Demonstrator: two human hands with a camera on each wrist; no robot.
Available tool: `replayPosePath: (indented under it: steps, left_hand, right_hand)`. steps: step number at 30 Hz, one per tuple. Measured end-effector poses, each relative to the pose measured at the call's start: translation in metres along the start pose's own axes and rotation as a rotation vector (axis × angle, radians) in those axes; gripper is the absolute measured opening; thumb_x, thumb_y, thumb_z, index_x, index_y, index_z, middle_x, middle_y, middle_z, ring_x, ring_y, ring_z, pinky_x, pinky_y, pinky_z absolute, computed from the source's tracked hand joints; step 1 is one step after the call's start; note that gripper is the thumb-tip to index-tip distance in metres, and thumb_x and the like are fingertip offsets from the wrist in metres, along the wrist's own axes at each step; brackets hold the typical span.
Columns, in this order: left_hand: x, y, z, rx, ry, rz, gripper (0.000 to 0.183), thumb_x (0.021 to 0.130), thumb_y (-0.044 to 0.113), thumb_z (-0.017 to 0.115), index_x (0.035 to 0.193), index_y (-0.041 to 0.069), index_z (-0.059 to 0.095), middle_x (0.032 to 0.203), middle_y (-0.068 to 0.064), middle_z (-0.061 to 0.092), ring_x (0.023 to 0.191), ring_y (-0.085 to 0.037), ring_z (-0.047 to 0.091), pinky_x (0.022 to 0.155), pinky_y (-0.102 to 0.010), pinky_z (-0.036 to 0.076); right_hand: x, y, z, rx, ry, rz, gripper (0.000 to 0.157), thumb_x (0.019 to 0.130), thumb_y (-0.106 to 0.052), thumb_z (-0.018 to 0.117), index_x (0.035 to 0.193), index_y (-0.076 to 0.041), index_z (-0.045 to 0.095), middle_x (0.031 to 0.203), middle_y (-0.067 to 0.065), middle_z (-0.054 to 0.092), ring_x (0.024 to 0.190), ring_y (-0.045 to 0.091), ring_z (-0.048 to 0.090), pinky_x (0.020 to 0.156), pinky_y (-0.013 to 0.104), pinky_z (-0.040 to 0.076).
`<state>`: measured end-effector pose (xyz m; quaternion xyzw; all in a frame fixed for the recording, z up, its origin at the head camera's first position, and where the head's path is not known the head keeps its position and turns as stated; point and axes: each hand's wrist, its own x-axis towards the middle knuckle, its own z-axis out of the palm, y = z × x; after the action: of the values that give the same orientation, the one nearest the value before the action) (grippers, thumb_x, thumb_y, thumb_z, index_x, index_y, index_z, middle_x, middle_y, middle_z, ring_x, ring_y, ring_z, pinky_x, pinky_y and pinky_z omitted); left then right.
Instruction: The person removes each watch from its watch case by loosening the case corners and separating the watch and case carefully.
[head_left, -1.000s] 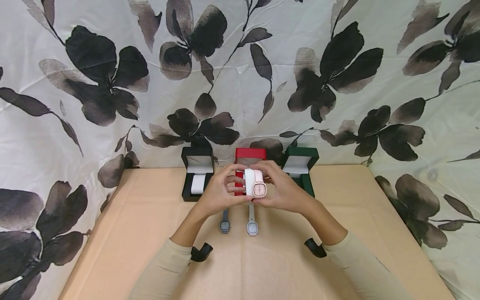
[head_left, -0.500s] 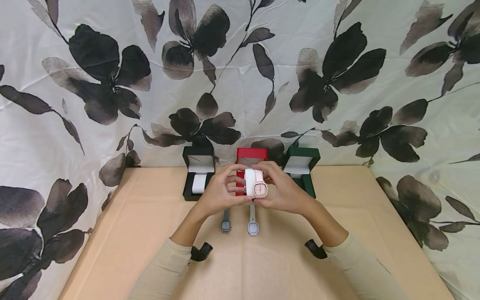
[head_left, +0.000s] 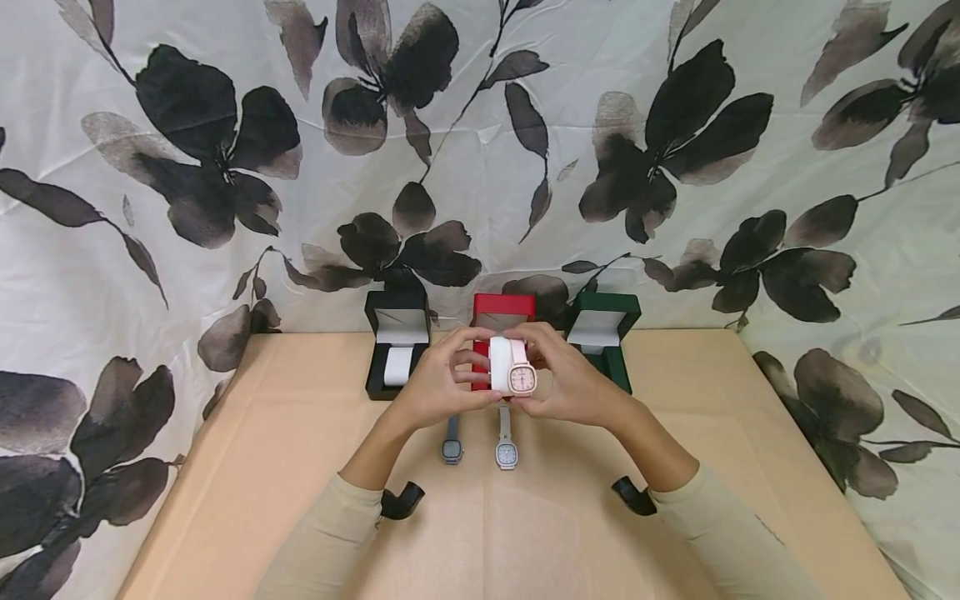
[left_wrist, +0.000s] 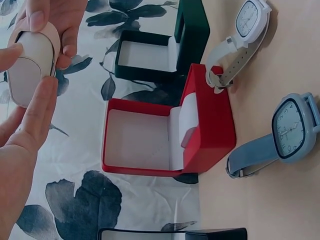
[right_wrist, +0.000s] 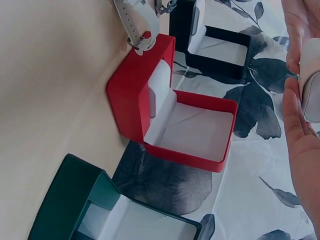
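A pink watch [head_left: 522, 379] is wrapped round a white watch cushion [head_left: 498, 365], its dial facing the head camera. Both hands hold this pair above the table, in front of the red watch box [head_left: 502, 305]. My left hand [head_left: 448, 379] grips the cushion from the left, thumb below and index finger above. On the other side my right hand [head_left: 572, 382] pinches the watch end between thumb and fingers. A blue-grey watch [left_wrist: 289, 128] and a white watch [left_wrist: 248, 20] lie on the table below the hands.
The black box [head_left: 372, 375] stands open at the left with a white cushion [head_left: 397, 367] inside. An open green box [head_left: 618, 367] is at the right. The red box holds another white cushion [left_wrist: 188, 119]. A floral cloth [head_left: 480, 150] hangs behind the tan table [head_left: 300, 417].
The pink watch and its cushion have tilted or shifted very slightly to the right. Both hands keep their hold almost in place, and the boxes and other watches stay where they were.
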<state>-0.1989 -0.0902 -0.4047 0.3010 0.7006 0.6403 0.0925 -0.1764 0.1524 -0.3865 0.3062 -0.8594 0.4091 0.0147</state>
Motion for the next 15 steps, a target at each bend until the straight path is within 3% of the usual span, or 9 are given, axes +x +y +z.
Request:
replayPosePath:
  steps: [5, 15]
  left_hand:
    - [-0.0004, 0.0011, -0.0014, -0.005, -0.016, 0.002, 0.075, 0.075, -0.004, 0.088, 0.14, 0.006, 0.053, 0.138, -0.013, 0.053, 0.107, -0.029, 0.07, 0.09, -0.051, 0.061]
    - [-0.0004, 0.0029, -0.0042, -0.021, -0.033, -0.007, 0.075, 0.075, -0.004, 0.087, 0.141, 0.007, 0.053, 0.135, -0.014, 0.053, 0.106, -0.032, 0.071, 0.089, -0.043, 0.063]
  right_hand:
    - [-0.0012, -0.0015, -0.0017, 0.005, -0.015, 0.02, 0.087, 0.075, -0.015, 0.091, 0.148, -0.013, 0.044, 0.145, 0.005, 0.047, 0.116, 0.021, 0.058, 0.097, 0.042, 0.06]
    - [-0.0009, -0.0042, -0.0044, 0.015, -0.034, 0.033, 0.087, 0.077, -0.013, 0.09, 0.15, -0.014, 0.043, 0.144, 0.006, 0.047, 0.106, 0.018, 0.061, 0.094, 0.04, 0.06]
